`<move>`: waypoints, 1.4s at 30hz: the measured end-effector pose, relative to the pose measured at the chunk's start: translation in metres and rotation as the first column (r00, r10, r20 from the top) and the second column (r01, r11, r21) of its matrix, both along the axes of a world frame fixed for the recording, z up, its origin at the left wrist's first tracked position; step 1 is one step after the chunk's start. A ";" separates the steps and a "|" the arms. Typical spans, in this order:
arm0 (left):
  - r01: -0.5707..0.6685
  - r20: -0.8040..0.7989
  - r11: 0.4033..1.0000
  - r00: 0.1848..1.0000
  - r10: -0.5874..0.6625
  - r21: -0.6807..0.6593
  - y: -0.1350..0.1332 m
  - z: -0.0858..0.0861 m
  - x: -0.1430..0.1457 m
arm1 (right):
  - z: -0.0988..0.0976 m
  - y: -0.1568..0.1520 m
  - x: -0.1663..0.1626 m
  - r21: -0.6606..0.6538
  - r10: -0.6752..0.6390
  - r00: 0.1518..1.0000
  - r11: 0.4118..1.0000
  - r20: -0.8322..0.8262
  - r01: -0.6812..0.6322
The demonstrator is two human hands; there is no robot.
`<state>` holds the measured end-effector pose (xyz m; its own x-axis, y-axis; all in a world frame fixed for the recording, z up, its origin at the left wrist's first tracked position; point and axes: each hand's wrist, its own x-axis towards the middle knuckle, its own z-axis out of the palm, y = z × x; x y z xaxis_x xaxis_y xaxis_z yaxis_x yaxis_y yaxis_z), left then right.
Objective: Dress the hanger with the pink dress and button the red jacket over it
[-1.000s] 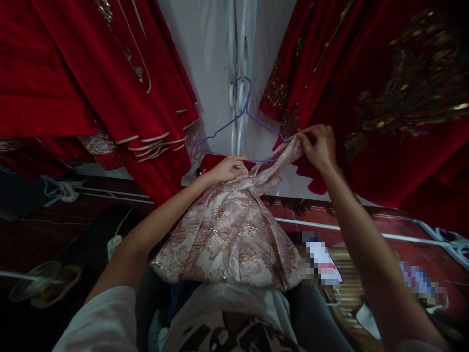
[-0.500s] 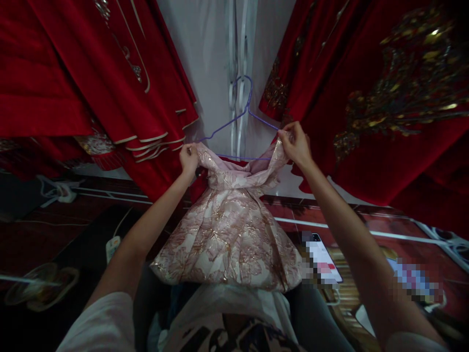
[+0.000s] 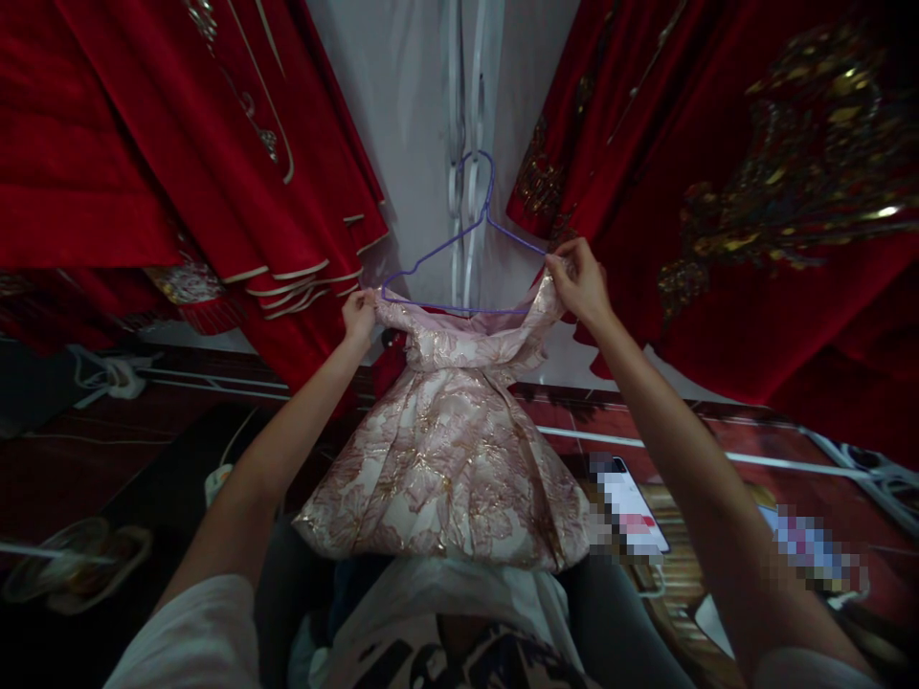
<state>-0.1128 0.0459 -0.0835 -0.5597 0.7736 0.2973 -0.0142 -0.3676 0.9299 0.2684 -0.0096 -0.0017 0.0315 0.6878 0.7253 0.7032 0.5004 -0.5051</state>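
A pink and gold brocade dress with a full pleated skirt spreads across my lap. My left hand pinches the edge of its left shoulder, and my right hand grips the right shoulder higher up. Behind the bodice a purple hanger shows; its hook hangs at a white vertical pole. The hanger's left end is visible just above the left shoulder, outside the fabric. At the right, its arm runs down to the cloth by my right fingers, where its tip is hidden.
Red embroidered garments hang on the left, and more red clothes with gold sequins on the right. A phone lies on a slatted wooden surface at lower right. A clear plastic container is at lower left.
My left hand has moved slightly left and down with the left shoulder of the dress, uncovering the hanger's left end. My right hand stays almost still.
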 end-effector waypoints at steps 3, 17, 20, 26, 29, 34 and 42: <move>-0.019 0.051 0.997 0.998 0.023 -0.075 -0.002 -0.004 -0.003 | 0.000 -0.001 0.000 0.006 0.002 1.000 1.000 -0.004 -0.002; 0.325 -0.379 0.939 0.888 -0.260 0.116 0.003 0.061 0.017 | -0.007 0.007 0.001 0.051 0.012 1.000 0.999 -0.009 -0.012; 0.444 -0.476 0.895 0.795 -0.376 0.036 0.001 0.078 0.011 | -0.009 0.009 0.002 0.041 0.024 0.999 0.999 -0.022 -0.023; 0.482 -0.256 0.783 0.761 -0.596 -0.393 -0.007 0.034 -0.027 | -0.008 0.010 -0.001 -0.003 0.042 0.998 0.999 -0.040 -0.042; 0.521 -0.379 0.720 0.619 -0.688 -0.457 -0.015 -0.004 -0.029 | -0.007 0.007 -0.005 -0.031 0.015 0.999 0.999 -0.045 -0.016; 0.385 -0.506 0.839 0.673 -0.540 -0.385 -0.015 -0.026 -0.024 | -0.002 0.002 -0.008 -0.062 -0.017 0.999 0.998 -0.046 0.014; 0.476 -0.421 0.805 0.688 -0.592 -0.355 0.032 0.069 -0.046 | 0.000 0.008 -0.005 -0.081 0.014 0.999 0.997 -0.050 -0.019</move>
<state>-0.1587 0.0775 -0.0140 0.1463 0.9669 0.2092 0.3256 -0.2468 0.9127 0.2637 -0.0018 -0.0017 0.0541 0.7452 0.6647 0.6684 0.4675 -0.5785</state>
